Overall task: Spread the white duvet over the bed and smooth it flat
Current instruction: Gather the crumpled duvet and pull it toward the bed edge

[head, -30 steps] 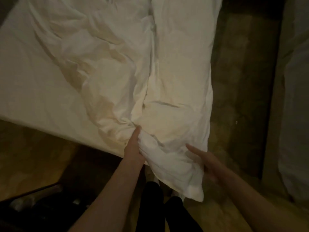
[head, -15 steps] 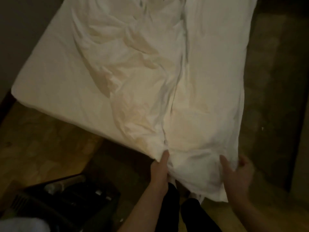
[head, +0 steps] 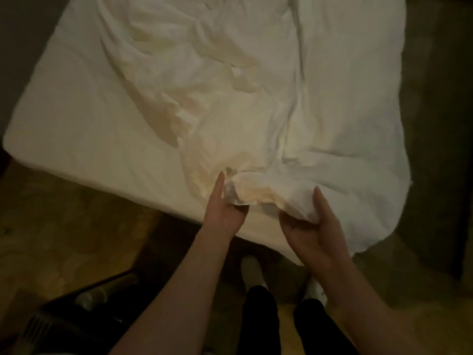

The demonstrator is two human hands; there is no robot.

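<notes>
At near edge: both hands grip bunched duvet (head: 256, 103) hem
Left hand (head: 225, 211): pinching fold
Right hand (head: 311, 226): clutching wad
Bare bed (head: 84, 124): left of grips, nearer left hand
Duvet axis: runs far, heaped right

1. A dimly lit bedroom in a home or hotel is shown.
2. A bed (head: 76, 119) with a bare white mattress sheet is seen, a crumpled white duvet (head: 256, 111) lying on it.
3. A wooden floor (head: 64, 226) is visible beside the bed.

Hands (head: 266, 216) gripping bunched duvet (head: 256, 111)
</notes>
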